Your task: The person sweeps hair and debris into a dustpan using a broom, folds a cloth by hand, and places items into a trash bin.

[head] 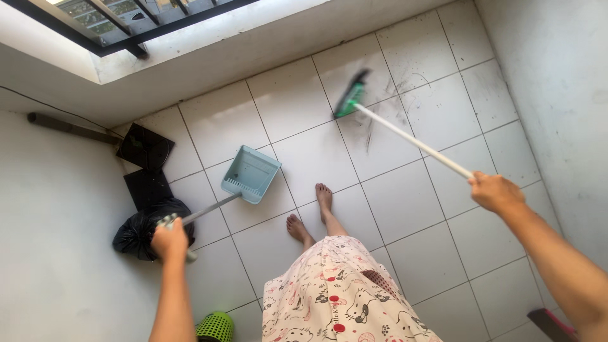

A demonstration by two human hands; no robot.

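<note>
My right hand (495, 192) grips the end of a white broom handle (411, 142). The broom's green head (350, 98) is blurred, over dusty tiles far ahead. My left hand (169, 240) holds the grey handle (206, 211) of a light blue dustpan (251, 173), which rests on the white tiled floor (405, 202) to the left of my bare feet (313, 212).
A full black rubbish bag (136, 231) sits by the left wall, with two dark square panels (145, 147) behind it. A green basket (215, 327) stands near my left arm. White walls close in left and right; a low wall runs along the far side.
</note>
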